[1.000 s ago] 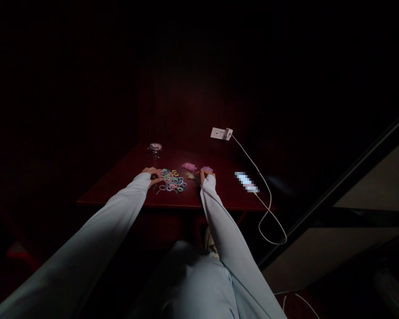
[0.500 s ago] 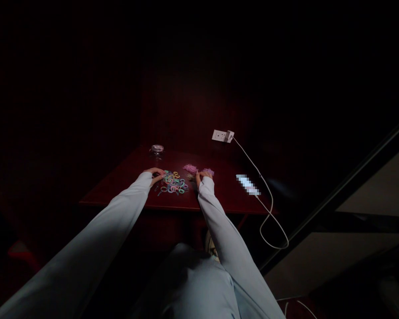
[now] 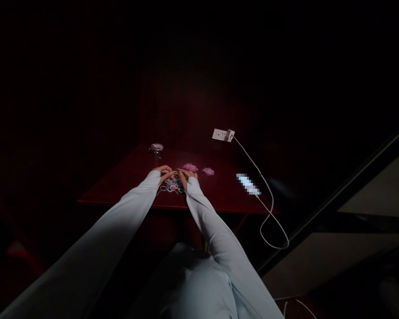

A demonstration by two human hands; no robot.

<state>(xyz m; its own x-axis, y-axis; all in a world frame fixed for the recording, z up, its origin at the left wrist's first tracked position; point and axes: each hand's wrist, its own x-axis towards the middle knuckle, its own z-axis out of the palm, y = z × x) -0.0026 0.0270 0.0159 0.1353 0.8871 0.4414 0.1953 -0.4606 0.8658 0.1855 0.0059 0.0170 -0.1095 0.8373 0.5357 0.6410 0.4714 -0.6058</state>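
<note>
Bands (image 3: 173, 184) in mixed colours lie piled on the tabletop (image 3: 119, 187) beneath both hands. The left hand (image 3: 164, 172) and right hand (image 3: 187, 175) curl inward, fingers bent; their grip is unclear. Just beyond the right sits a pink pile (image 3: 190, 167).

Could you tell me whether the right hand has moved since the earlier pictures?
Yes: the right hand has moved left, away from the purple pile to the mixed bands.
</note>
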